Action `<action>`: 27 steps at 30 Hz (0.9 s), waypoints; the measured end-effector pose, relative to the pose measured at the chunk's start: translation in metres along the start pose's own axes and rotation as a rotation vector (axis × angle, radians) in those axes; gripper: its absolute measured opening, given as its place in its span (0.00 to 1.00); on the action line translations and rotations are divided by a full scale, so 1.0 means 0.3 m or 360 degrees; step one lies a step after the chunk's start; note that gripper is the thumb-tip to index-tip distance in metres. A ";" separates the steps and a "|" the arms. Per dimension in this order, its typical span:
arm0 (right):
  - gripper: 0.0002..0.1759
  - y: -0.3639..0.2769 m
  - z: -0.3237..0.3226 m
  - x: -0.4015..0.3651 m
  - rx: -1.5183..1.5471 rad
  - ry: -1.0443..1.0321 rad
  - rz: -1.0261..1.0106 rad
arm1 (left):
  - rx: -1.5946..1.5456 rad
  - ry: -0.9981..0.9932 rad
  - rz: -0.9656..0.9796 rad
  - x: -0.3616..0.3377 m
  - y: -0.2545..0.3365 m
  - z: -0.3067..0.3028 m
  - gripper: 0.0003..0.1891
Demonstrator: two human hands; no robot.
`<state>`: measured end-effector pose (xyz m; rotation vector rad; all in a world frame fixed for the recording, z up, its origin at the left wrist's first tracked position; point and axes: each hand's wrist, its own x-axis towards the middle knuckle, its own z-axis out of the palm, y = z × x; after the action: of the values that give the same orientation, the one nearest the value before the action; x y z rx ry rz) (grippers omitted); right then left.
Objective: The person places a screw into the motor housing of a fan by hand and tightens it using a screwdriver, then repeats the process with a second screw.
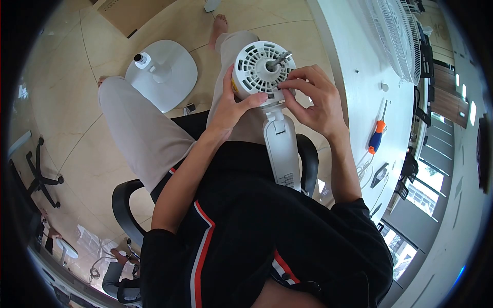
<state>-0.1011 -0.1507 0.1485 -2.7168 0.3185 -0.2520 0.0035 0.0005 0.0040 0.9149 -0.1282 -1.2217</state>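
- Fingers of the left hand (228, 114) are wrapping one side of the white motor housing (252, 84), the thumb pressing its lower rim; the right hand (319, 100) is bringing thumb and fingertips close together at the opposite lower edge. Whether they are pinching a small part, I cannot tell.
- The motor housing is sitting above the person's right leg, its vented face turning upward and its metal shaft (280, 60) sticking out.
- Judging the stage: the housing is already joining the white column (280, 138), which is reaching down toward the lap. The shaft is carrying no blade or guard, and the base (179, 69) is standing apart on the floor (92, 149), so much is remaining unassembled.
- Wire guard (390, 36) is resting on the counter (353, 115) to the right; its overlapping rings are making one or two guards hard to tell apart.
- Nearer the person, one orange-and-blue screwdriver (376, 138), one round cap (384, 87), one tiny dark piece (357, 71) and one grey tool (380, 174) are lying there.
- Counting the main parts: one housing, one shaft, one column, one base.
- Farther out, one cardboard box (131, 15) is lying on the floor.
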 end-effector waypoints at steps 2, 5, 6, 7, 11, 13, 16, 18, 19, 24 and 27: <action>0.12 0.006 -0.001 -0.004 0.0010 0.0001 0.0024 | -0.0001 -0.0010 0.0006 -0.002 0.004 0.001 0.66; 0.14 -0.025 -0.001 0.003 0.0041 0.0042 0.0100 | -0.0016 -0.0023 0.0003 0.000 0.007 0.002 0.66; 0.14 -0.023 0.001 0.002 0.0020 0.0026 0.0074 | -0.0023 -0.0026 0.0000 0.000 0.007 0.002 0.66; 0.15 -0.017 0.005 0.000 -0.0001 0.0010 0.0048 | -0.0026 -0.0028 0.0002 0.000 0.007 0.002 0.66; 0.18 -0.013 0.008 0.000 0.0039 -0.0013 0.0048 | -0.0029 -0.0026 -0.0011 0.002 -0.001 -0.003 0.66; 0.16 -0.004 0.005 -0.001 0.0018 -0.0026 0.0009 | -0.0027 -0.0024 -0.0020 0.002 -0.003 -0.004 0.66; 0.15 -0.001 0.004 -0.003 0.0008 -0.0017 -0.0008 | -0.0030 -0.0026 -0.0016 0.002 -0.003 -0.005 0.66; 0.14 0.000 0.005 -0.005 0.0049 0.0008 -0.0002 | -0.0041 -0.0032 -0.0007 0.002 -0.004 -0.003 0.66; 0.13 0.001 0.009 -0.005 0.0090 0.0025 0.0003 | -0.0042 -0.0031 -0.0002 0.002 -0.003 -0.002 0.66; 0.09 0.008 0.028 0.007 0.0262 0.0054 0.0163 | -0.0039 -0.0026 -0.0001 0.002 -0.004 -0.002 0.66; 0.09 0.009 0.032 0.015 0.0368 0.0007 0.0311 | -0.0028 -0.0023 0.0001 0.001 -0.002 -0.003 0.65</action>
<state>-0.0952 -0.1508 0.1395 -2.4379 0.5193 -0.2244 0.0036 0.0006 0.0031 0.8905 -0.1293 -1.2273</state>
